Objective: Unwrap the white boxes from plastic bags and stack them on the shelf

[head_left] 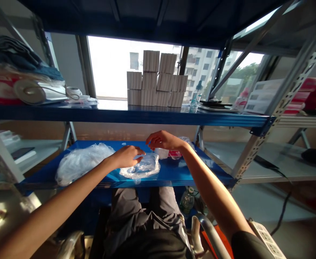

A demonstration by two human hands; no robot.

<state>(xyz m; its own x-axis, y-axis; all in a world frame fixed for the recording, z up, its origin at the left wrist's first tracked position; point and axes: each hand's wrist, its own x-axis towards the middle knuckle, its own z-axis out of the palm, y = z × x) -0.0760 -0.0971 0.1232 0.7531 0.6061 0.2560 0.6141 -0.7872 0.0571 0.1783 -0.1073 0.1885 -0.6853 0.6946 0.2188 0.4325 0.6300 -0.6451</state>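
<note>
My left hand (128,157) hovers over the left edge of a crumpled clear plastic bag (144,167) on the blue shelf. Its fingers point right with the thumb apart, and no object shows in them. To its right and a little farther back, my right hand (163,140) is held up with loosely bent fingers and nothing visible in the grasp. Below that palm is a small white block-like item (161,153), partly covered by the hand. Beside it lies a red item in clear wrapping (175,154). A large heap of clear plastic bags (85,162) rests left of my left hand.
Stacked white boxes (155,81) stand on the upper blue shelf (147,116), with a clear bottle (195,97) to their right. A large roll (31,91) lies at left. Metal posts (257,144) flank the shelf. A power strip (267,239) is at lower right.
</note>
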